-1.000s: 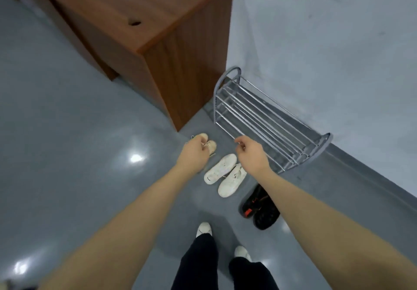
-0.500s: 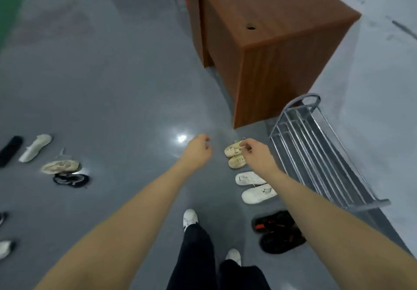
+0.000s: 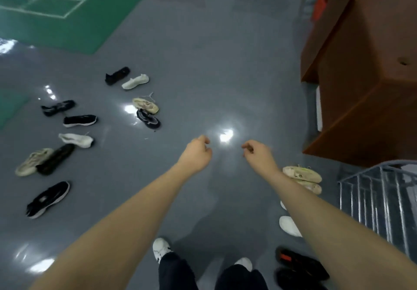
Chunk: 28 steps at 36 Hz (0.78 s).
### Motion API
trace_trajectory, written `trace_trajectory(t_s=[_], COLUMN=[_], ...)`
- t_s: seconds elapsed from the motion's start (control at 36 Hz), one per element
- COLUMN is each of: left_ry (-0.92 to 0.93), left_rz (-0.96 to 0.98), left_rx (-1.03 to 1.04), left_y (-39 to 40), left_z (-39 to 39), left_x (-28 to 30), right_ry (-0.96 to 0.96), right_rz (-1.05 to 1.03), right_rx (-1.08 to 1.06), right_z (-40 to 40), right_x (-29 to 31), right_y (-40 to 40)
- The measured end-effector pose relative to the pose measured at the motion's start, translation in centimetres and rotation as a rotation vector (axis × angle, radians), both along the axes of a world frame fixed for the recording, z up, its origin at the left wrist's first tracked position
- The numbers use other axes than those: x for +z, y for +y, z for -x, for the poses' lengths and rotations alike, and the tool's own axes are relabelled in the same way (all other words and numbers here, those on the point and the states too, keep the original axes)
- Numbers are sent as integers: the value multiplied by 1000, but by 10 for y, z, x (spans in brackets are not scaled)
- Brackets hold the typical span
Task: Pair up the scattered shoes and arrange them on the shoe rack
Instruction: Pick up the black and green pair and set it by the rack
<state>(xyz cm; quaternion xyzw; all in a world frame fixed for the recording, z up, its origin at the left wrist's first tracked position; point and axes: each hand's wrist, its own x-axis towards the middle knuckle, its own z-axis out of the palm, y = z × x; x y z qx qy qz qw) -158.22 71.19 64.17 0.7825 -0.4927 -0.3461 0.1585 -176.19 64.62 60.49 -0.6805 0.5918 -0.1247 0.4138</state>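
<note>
Hands (image 3: 196, 154) (image 3: 259, 155) hang empty over bare floor (image 3: 225, 75) between shoes (image 3: 144, 105).

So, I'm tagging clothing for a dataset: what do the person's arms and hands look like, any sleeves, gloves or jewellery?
Both forearms are bare up to the frame edge, with no sleeves in view. The left hand and right hand wear no gloves, and no watch, ring or band shows on either wrist. The picture is slightly blurred, so fine marks cannot be told.

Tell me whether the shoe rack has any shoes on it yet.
None on the part in view: the shoe rack shows bare bars, and the beige pair sits on the floor beside it.
</note>
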Motion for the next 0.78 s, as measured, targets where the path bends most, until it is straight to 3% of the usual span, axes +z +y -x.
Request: trace_trajectory(t_s=[0.44,0.78], left_ry=[-62,-44], left_rz=[47,10], left_rx=[415,704], left_y=[121,204], left_z=[-289,-413], left_x=[24,9], right_ry=[-101,-81], right_rz=[5,-42], right_rx=[369,650], right_z=[-337,-501], right_x=[18,18], right_y=[58,112])
